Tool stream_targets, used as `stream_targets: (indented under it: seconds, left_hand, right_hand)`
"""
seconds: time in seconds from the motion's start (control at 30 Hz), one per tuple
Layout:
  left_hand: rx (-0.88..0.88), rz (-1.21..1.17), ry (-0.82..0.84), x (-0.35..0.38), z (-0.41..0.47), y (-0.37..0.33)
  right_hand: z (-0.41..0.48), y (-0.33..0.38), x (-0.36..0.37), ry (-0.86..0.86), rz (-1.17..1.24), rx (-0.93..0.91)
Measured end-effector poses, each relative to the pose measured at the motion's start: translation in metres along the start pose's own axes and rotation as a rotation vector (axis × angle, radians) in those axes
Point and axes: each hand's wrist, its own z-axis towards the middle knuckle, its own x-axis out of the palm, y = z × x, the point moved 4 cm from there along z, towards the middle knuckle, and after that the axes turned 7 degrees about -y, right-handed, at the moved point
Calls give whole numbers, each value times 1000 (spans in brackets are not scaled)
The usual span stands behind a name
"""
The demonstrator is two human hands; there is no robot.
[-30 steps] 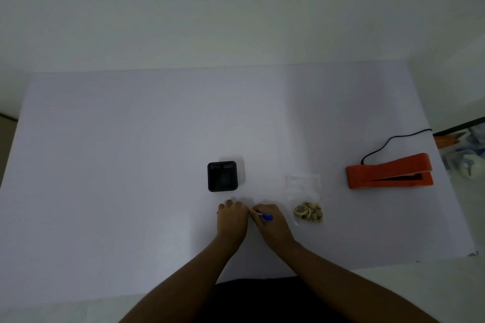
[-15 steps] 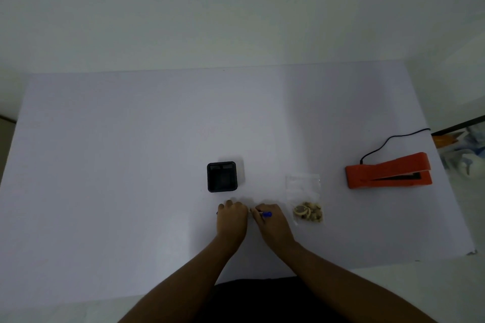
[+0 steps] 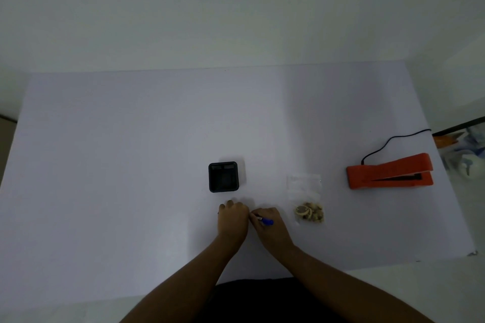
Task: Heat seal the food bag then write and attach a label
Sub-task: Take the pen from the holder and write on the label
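Note:
A clear food bag (image 3: 305, 198) with pale snack pieces at its near end lies flat on the white table (image 3: 131, 165). My right hand (image 3: 270, 225) is just left of the bag, gripping a blue pen (image 3: 265, 221) with its tip pointing left. My left hand (image 3: 232, 219) rests fingers-down beside it, touching the table; whatever lies under it is hidden. The orange heat sealer (image 3: 389, 172) sits at the right, its jaw slightly apart, black cord (image 3: 388, 143) trailing back.
A small black square container (image 3: 223, 177) stands just beyond my left hand. The table's right edge runs close to the sealer, with cluttered items (image 3: 464, 149) past it. A pale wall rises behind the table.
Both hands stay in place near the table's front. The pen shifts only slightly in my right hand.

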Motion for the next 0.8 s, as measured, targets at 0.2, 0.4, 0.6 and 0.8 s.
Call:
stream_targets:
  seconds: [0.2, 0.4, 0.6, 0.8]
  left_hand:
    - [0, -17, -1, 0, 0, 2]
    - [7, -27, -18, 2, 0, 3]
    - [20, -17, -9, 1, 0, 3]
    - [22, -23, -15, 0, 0, 3]
  right_hand:
    - [0, 0, 0, -12, 53, 66]
    - [0, 3, -5, -26, 105, 112]
    - [-1, -3, -3, -47, 9, 143]
    - [2, 3, -1, -49, -29, 114]
